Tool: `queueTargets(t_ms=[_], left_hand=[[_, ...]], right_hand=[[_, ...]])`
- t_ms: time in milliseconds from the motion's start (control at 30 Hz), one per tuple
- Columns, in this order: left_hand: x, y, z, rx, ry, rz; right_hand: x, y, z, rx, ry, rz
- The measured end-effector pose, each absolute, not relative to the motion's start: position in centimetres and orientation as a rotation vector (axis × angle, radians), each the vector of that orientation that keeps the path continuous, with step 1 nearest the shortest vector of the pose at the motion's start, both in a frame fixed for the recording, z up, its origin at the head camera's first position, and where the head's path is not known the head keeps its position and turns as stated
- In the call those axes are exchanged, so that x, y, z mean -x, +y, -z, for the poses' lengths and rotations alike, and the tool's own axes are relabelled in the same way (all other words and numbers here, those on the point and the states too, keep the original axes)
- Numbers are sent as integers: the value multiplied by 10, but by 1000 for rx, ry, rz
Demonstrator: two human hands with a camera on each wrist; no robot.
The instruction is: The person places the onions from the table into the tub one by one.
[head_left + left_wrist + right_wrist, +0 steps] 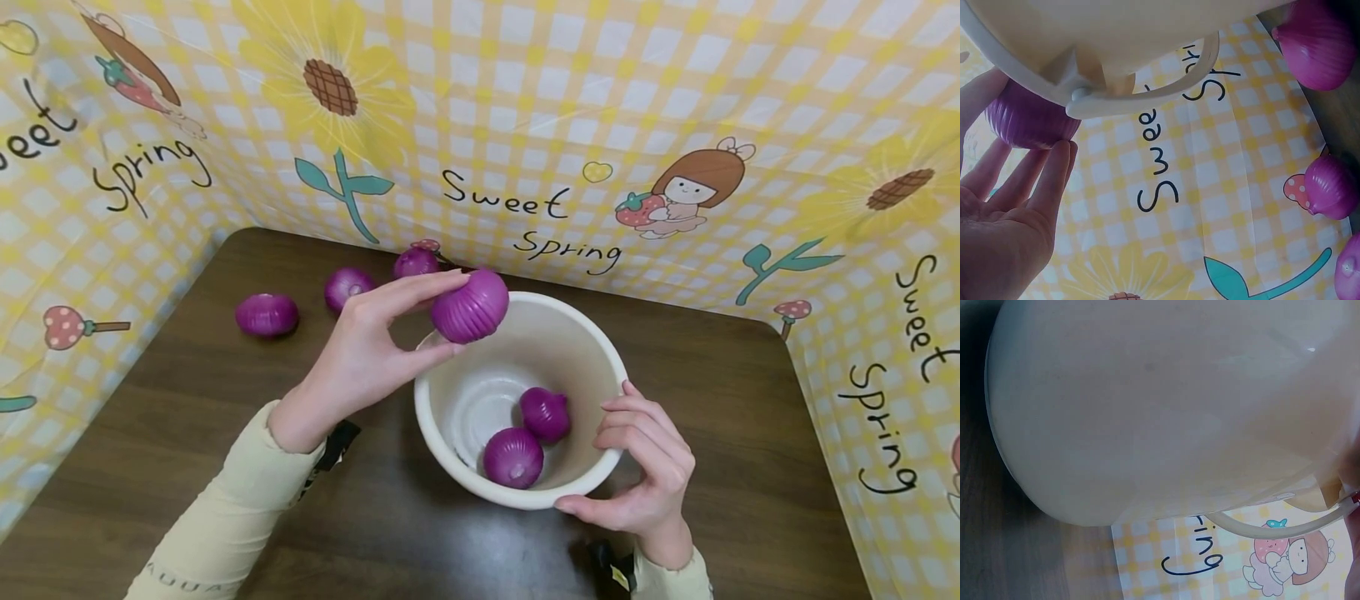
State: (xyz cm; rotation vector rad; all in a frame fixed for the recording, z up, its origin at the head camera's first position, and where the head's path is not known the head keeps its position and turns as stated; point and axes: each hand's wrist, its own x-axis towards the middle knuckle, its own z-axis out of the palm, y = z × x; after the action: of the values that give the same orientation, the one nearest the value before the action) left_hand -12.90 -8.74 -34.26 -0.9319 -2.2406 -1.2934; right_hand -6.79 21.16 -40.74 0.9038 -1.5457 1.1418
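Between thumb and fingers, my left hand [367,342] holds a purple onion [470,307] above the left rim of a cream bucket [429,417]. The left wrist view shows the same onion [1032,119] partly behind the bucket's rim, with the fingers curved around it. On the bucket's right side, my right hand [648,467] grips the rim, fingers over the edge and thumb at the front. Two onions lie inside the bucket, one [545,414] touching the other [513,458]. In the right wrist view the bucket's outer wall [1147,412] fills most of the frame.
Three more onions lie at the back left of the dark wooden table [720,400]: one on the left [267,315], one in the middle [348,288], one by the back edge [416,262]. A yellow checked cloth [510,108] stands around the table. The bucket's handle [1204,75] hangs at its side.
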Motion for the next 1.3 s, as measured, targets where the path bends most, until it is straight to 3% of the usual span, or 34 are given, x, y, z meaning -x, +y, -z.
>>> queueTargets(t_ms=[1300], left_hand=[[113,-80,344,1184,-2395,1310]], right_hand=[[66,208,401,-896,-1551,-1142]])
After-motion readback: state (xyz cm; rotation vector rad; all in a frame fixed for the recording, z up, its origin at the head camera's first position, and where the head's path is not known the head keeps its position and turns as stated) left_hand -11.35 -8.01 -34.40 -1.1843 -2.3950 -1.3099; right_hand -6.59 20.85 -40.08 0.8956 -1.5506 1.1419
